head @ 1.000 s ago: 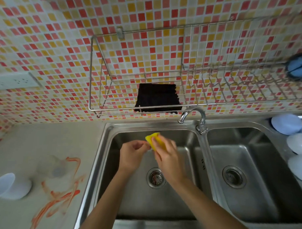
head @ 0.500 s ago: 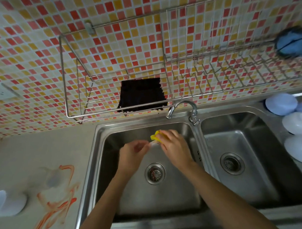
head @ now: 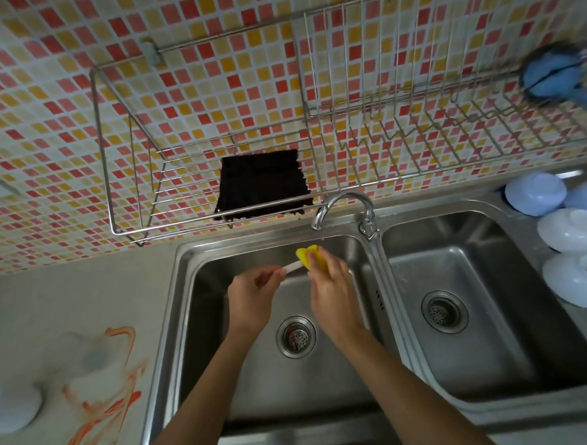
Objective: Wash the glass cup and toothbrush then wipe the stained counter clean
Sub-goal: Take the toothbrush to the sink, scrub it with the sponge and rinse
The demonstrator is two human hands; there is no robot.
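Observation:
Over the left sink basin (head: 215,319), my left hand (head: 253,294) pinches the white handle of the toothbrush (head: 292,266). My right hand (head: 333,290) grips a yellow sponge (head: 309,256) folded around the toothbrush's far end, so the bristles are hidden. Both hands sit just below the faucet (head: 346,204). The clear glass cup (head: 92,358) stands on the grey counter (head: 66,297) to the left, within an orange smeared stain (head: 112,405).
A black cloth (head: 263,184) lies in the wire wall rack (head: 121,169) above the sink. A blue item (head: 553,73) sits in the rack's right end. White and blue bowls (head: 536,194) crowd the right sink edge. A white cup (head: 7,408) stands bottom left.
My hands have drawn slightly apart, and a short stretch of the white handle now shows between them. The view has swung a little to the left.

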